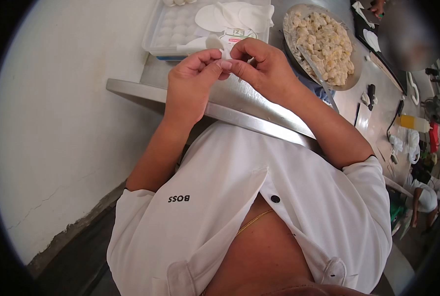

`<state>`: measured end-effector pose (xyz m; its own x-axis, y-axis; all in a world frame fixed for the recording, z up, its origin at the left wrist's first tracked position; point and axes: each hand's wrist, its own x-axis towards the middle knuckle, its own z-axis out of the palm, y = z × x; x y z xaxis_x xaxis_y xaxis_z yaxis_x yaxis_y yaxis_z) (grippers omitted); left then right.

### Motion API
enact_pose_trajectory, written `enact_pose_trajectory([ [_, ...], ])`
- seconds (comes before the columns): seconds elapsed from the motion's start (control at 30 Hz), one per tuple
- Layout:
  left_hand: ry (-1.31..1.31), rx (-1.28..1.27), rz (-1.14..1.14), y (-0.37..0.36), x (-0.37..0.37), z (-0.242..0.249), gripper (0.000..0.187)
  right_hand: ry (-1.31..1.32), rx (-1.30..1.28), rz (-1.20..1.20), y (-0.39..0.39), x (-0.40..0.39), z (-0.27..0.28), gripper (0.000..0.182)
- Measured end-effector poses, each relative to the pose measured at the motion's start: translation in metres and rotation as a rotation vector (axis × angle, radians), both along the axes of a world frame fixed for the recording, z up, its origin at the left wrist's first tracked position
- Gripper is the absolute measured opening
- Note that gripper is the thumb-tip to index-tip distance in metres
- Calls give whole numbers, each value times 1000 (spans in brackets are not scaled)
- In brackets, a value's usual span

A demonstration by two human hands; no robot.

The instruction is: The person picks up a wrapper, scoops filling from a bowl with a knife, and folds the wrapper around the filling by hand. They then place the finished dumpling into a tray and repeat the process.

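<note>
My left hand (194,81) and my right hand (267,66) meet above the steel table's edge. Fingers and thumbs of both pinch a small piece of white dough wrapper (226,53), mostly hidden between them. Just beyond them is a clear plastic tray (153,48) with rows of round white pieces (168,29). Flat white wrappers (215,16) and a printed packet (238,34) lie over the tray. Right of my right hand stands a large metal bowl of chunky pale filling (326,47), with a long metal utensil (314,64) leaning in it.
A pale wall (57,98) borders the left side. Along the steel table (378,116) to the right are a black-handled knife (371,93), a dark tray (365,29) and a bottle with yellow liquid (413,123). Other people are partly visible at the right edge.
</note>
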<state>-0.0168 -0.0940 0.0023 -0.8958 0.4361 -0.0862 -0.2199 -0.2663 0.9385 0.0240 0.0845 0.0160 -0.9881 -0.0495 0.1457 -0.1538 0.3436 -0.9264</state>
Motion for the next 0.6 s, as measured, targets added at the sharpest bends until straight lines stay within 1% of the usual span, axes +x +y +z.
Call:
enact_pose_trajectory([
  [0.2,88,-17,0,-2,2,-2,21,10,40,-2,5,-3,-9,17],
  [0.33,90,-33,3,-3,3,0,20,-22,60,36,3,0,1,16],
  [0.4,106,-98,-4,-1,4,3,20,101,141,49,4,-1,-4,16],
  [0.53,106,-126,17,0,5,1,20,107,116,55,7,-4,-9,16],
  [0.6,124,-126,18,-1,5,-1,19,57,66,75,7,-5,-9,17],
])
